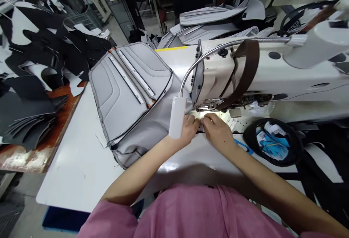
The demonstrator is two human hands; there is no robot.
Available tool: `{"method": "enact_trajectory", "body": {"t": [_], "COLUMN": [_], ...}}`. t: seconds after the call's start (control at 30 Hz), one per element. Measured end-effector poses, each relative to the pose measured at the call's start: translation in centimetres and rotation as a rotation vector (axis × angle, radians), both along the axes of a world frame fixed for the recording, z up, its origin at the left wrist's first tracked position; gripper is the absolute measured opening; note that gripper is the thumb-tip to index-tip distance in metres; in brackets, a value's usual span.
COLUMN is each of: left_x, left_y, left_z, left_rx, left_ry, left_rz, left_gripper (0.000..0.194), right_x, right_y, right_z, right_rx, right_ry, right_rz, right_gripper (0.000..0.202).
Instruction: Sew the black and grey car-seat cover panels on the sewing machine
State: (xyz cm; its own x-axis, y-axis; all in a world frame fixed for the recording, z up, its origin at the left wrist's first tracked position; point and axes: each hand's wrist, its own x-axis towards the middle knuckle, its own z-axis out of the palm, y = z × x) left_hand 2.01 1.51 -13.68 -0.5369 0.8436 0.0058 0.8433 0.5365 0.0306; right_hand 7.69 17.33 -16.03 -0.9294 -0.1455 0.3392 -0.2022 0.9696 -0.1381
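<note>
Grey cover (120, 107) fills the bench's (75, 154) far-left corner, likely for support. Left hand (190, 129) and right hand (219, 132) press fingers together; what they pinch, I cannot tell.

Right: black round holder (296, 150), blue-white packets (274, 147) inside | Left: dark cut pieces (24, 109) on brown table (71, 104)

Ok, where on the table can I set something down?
Best is the table's left end, between the grey cover and wooden bench, with just stray threads. Another lies between your forearms. It's crowded by the machine, where your left hand and right hand are, and around the black container.
</note>
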Motion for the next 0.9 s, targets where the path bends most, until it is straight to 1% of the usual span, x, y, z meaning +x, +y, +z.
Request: {"method": "enact_trajectory", "body": {"t": [0.07,0.13,0.3,0.43,0.57,0.7,0.8,0.9], "left_x": [-0.1,-0.1,0.0,0.0,0.0,0.0,-0.1,0.0], "left_y": [-0.1,-0.2,-0.1,-0.1,-0.2,-0.1,-0.1,-0.2], "left_z": [-0.1,-0.1,0.2,0.1,-0.2,-0.3,-0.1,-0.1], "left_rx": [0.017,0.014,-0.016,-0.010,-0.007,-0.003,-0.007,-0.015], "left_ry": [-0.004,-0.010,-0.028,-0.052,-0.057,-0.038,-0.025,-0.010], "left_rz": [-0.009,-0.015,0.015,-0.005,0.004,0.008,-0.010,-0.034], "left_gripper": [0.034,0.038,0.037,0.031,0.030,0.036,0.038,0.036], "right_x": [-0.1,0.0,0.4,0.3,0.2,-0.2,-0.6,-0.6], "right_y": [0.0,0.2,0.7,0.9,1.0,1.2,1.3,1.3], "right_z": [-0.2,-0.1,0.4,0.3,0.5,0.5,0.2,0.0], "right_rx": [-0.039,-0.077,-0.201,-0.226,-0.220,-0.329,-0.372,-0.330], "right_ry": [-0.033,-0.069,-0.117,-0.137,-0.187,-0.235,-0.265,-0.245], "right_rz": [-0.003,0.010,-0.031,-0.059,-0.029,0.009,-0.053,-0.129], "right_gripper": [0.014,0.015,0.017,0.019,0.016,0.017,0.019,0.022]}}
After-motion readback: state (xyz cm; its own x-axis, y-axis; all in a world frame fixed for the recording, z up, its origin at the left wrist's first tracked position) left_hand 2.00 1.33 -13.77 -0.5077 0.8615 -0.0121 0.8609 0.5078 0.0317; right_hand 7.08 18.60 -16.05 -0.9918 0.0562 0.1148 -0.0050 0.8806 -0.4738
